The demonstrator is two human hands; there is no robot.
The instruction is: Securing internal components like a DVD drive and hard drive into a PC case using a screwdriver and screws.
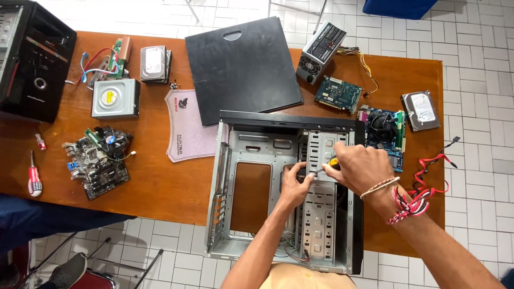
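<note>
The right hand [360, 167] is clenched around a screwdriver [327, 164] with a yellow handle, its tip against the perforated metal drive cage [320, 155] inside the open computer case [251, 187], which lies on its side at the near edge of the wooden worktop [155, 182]. The left hand [295, 184] rests beside the tip, fingers [306, 178] curled on the cage edge. For good work, I think the tool should stay straight on the screw, with steady pressure. The case is grey stamped steel, thin and sharp-edged; a matte black side panel [243, 67] lies behind it.

Open grey computer case [251, 182], lying flat
</note>
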